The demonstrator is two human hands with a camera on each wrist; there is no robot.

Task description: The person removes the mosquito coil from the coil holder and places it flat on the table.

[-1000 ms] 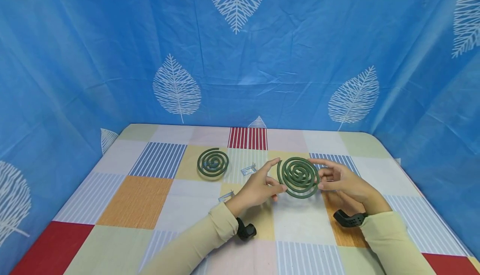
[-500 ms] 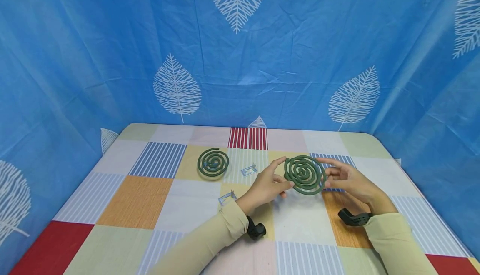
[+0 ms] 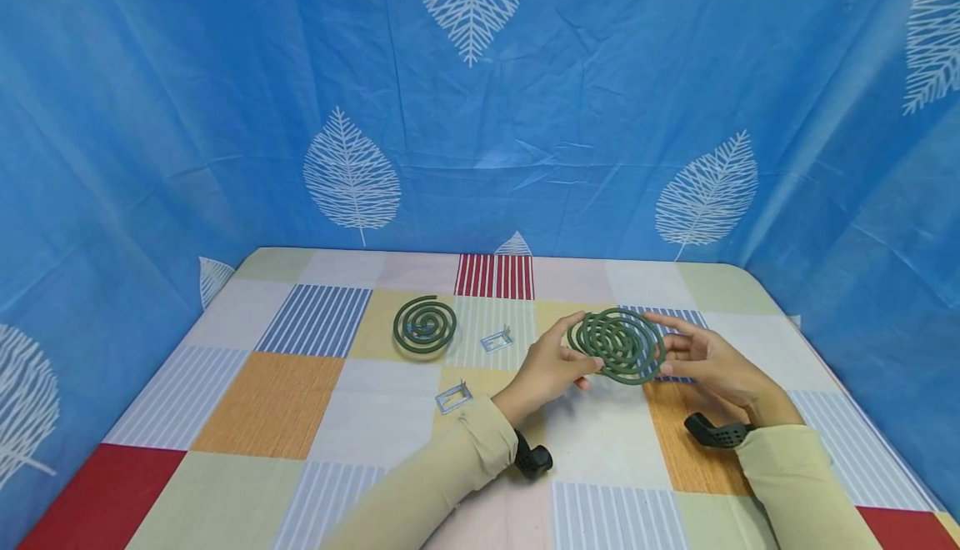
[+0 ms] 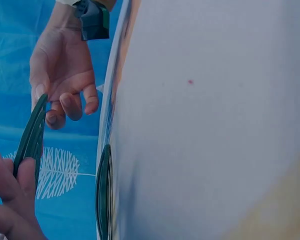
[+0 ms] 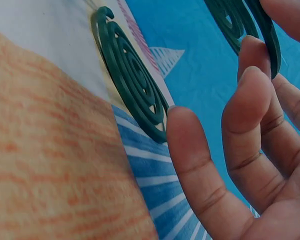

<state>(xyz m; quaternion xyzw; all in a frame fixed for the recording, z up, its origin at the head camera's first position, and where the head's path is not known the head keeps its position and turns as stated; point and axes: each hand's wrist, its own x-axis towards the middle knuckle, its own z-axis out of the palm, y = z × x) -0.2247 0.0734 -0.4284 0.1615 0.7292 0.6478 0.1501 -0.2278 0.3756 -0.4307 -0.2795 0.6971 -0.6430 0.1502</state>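
Note:
Between my hands a green mosquito coil is held raised and tilted over the table. My left hand pinches its left edge between thumb and fingers. The opposite edge is pinched by my right hand, the other fingers loosely bent. Beneath the raised coil, another mosquito coil lies on the cloth in the right wrist view; from the head the two overlap and are hard to separate. Farther left, a mosquito coil sits over what looks like a small metal stand, mostly hidden.
Two small silvery metal coil stands lie left of my left hand. A patchwork cloth covers the table. Blue curtains with white leaf prints close off the back and sides.
Both hands have moved right and slightly away with the raised mosquito coil between them, uncovering the nearer metal stand. The left mosquito coil and the stands have stayed put.

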